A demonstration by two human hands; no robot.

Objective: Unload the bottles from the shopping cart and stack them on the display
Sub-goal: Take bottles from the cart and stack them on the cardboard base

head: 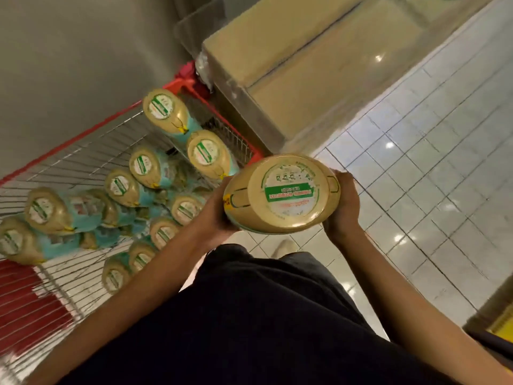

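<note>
Held bottle is gripped between both hands just right of the shopping cart and clear of its rim. It is over the tiled floor, with the base turned to the camera and the cap end hidden.

Risks:
- Slip is judged the main one. The held bottle looks large and smooth, and it seems clamped by side pressure only, with no palm seen under its lower end. If the squeeze is eased during the carry, a drop onto the tiled floor beside the shopping cart is likely.
- Cart bottles are piled loosely inside the shopping cart, tilted on one another. A shift or roll could be set off when the next one is pulled out.
- The left forearm crosses the near corner of the shopping cart, so a knock against the wire is possible on the swing away.
- Cardboard boxes are seen beyond the far end of the shopping cart. Whether they are part of the display cannot be told, so the placement spot is not confirmed.

Hands:
- Left hand is pressed on the side of the held bottle nearer the shopping cart, with the thumb laid up the wall and the rest wrapped underneath, mostly hidden.
- Right hand is on the side away from the shopping cart. Its fingers are curled round the wall and close together, with the tips out of sight.
</note>
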